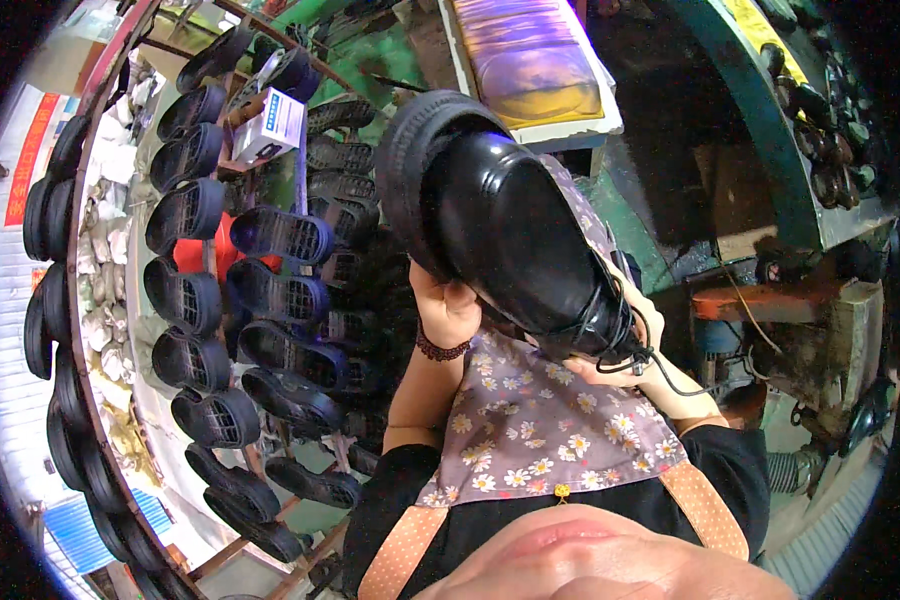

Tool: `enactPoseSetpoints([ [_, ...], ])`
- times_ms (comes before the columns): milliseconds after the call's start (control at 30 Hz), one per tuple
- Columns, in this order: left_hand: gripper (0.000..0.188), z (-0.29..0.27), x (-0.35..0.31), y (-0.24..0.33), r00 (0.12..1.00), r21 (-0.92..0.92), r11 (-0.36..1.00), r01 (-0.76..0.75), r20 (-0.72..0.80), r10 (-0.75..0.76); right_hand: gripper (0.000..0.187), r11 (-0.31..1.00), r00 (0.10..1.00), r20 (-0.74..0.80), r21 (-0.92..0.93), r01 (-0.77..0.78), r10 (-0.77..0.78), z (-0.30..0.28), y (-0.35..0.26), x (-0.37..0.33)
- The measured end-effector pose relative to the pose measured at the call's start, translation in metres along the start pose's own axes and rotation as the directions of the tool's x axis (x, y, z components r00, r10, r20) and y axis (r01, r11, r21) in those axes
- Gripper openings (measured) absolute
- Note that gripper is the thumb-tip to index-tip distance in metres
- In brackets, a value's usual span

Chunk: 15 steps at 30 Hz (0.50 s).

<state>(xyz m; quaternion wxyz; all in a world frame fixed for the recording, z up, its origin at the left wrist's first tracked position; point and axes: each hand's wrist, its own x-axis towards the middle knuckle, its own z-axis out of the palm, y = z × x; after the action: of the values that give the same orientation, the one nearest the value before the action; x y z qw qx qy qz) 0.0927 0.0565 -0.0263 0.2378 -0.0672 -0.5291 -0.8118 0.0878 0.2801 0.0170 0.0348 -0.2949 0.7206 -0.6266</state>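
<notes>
A glossy black lace-up shoe (515,230) is held up in front of my chest, its rounded toe pointing away from me. Along its left and far side curves a thick black rubber sole (400,180) with a ribbed edge. How firmly sole and shoe are joined, I cannot tell. My left hand (445,305) is closed at the near end of the sole, with its thumb up and some fingers hidden underneath. On the other side, my right hand (642,335) grips the shoe by its laced part, where black laces (670,380) dangle over the wrist.
To my left stands a rack (300,160) with rows of black soles (185,295) and a small white box (270,125). Ahead is a white-edged bench (560,135) under a purple and yellow light. A green-edged table (770,130) with dark shoes and an orange-topped machine (760,300) are at right.
</notes>
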Motion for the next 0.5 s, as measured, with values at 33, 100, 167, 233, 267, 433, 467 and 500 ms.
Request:
enactPoseSetpoints([
  [33,0.07,-0.004,-0.003,0.002,0.999,0.093,0.995,-0.023,0.029,0.021,0.099,0.999,0.999,0.008,0.005,0.04,-0.04,-0.001,0.002,0.003],
  [100,0.075,-0.012,-0.007,0.003,0.993,0.31,0.947,-0.082,0.109,0.051,0.101,0.998,0.998,0.019,-0.028,0.06,-0.059,0.0,0.003,0.003],
  [167,0.071,-0.02,-0.013,0.001,0.993,0.429,0.899,-0.084,0.108,0.041,0.098,0.996,0.999,0.015,-0.085,0.032,-0.031,0.001,-0.001,0.001],
  [233,0.065,-0.006,-0.014,0.01,1.0,0.423,0.906,0.0,0.019,-0.009,0.093,0.999,0.998,-0.049,0.021,-0.049,0.05,0.005,0.004,-0.003],
  [267,0.06,-0.007,-0.017,0.007,0.999,0.345,0.937,0.053,-0.016,-0.05,0.088,0.981,0.988,-0.098,0.168,-0.099,0.116,0.01,0.009,-0.005],
  [433,0.057,-0.013,-0.022,-0.001,0.984,0.207,0.962,0.176,-0.012,-0.177,0.072,0.971,0.987,-0.088,0.213,-0.113,0.134,0.017,0.01,-0.015],
  [467,0.061,-0.009,-0.021,0.004,0.985,0.314,0.935,0.166,0.0,-0.175,0.074,0.987,0.993,-0.078,0.141,-0.081,0.092,0.016,0.01,-0.017],
  [500,0.063,-0.01,-0.021,0.005,0.985,0.378,0.914,0.148,0.026,-0.17,0.075,0.997,0.996,-0.068,0.07,-0.046,0.05,0.016,0.01,-0.018],
])
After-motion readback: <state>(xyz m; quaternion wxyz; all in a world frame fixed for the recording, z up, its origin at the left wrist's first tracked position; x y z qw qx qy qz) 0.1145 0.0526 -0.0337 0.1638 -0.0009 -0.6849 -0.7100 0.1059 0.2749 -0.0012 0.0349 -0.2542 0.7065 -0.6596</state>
